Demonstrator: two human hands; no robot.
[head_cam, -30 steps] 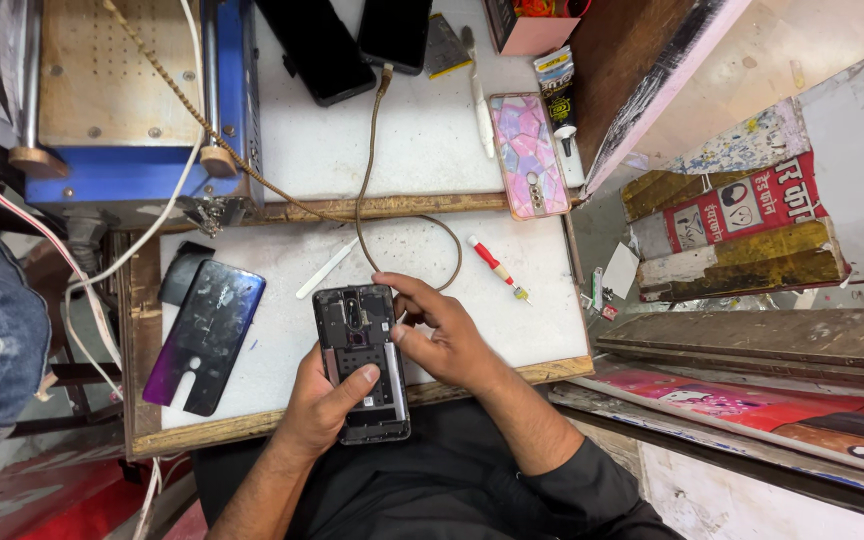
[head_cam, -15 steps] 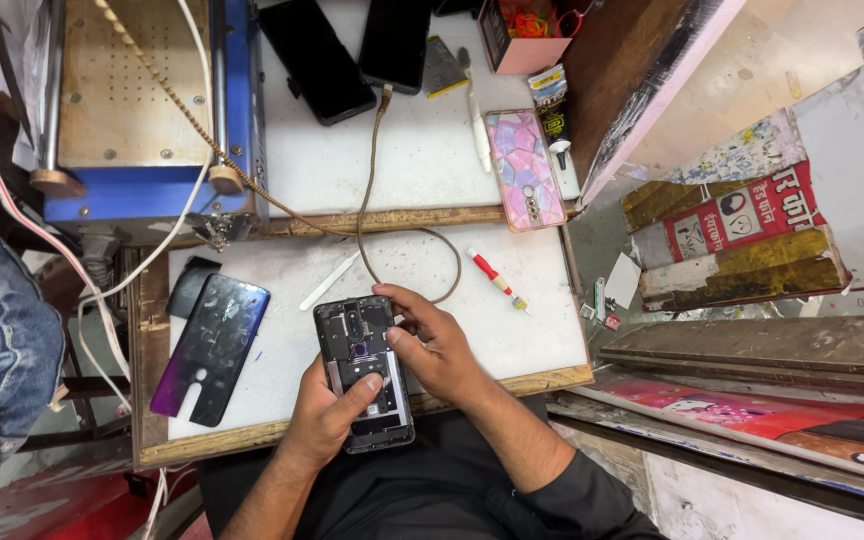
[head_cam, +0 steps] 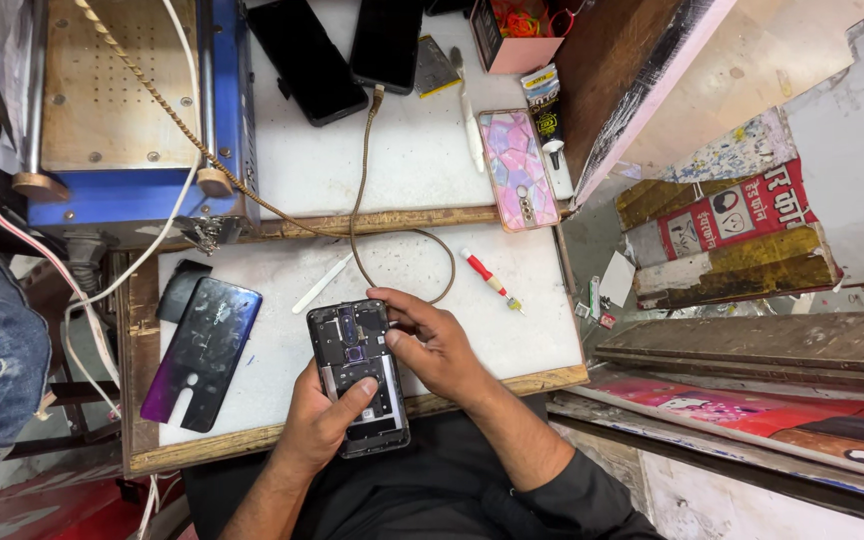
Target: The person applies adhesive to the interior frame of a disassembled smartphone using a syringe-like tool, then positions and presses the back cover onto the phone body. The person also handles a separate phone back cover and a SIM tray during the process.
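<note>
- opened phone (head_cam: 357,375), back off, insides showing; held over the near edge of the white counter (head_cam: 522,330), between both hands
- far left: blue machine (head_cam: 132,110) with perforated plate; purple back cover (head_cam: 202,352) flat on counter, well apart from phone
- left hand (head_cam: 322,425) under phone's lower end; fingers wrapped round it, thumb on the insides
- white plastic stick (head_cam: 320,284) just above phone
- right hand (head_cam: 442,345) on phone's right edge; fingers curled, gripping the upper part
- red screwdriver (head_cam: 487,278) right of hand; patterned case (head_cam: 519,168) further back
</note>
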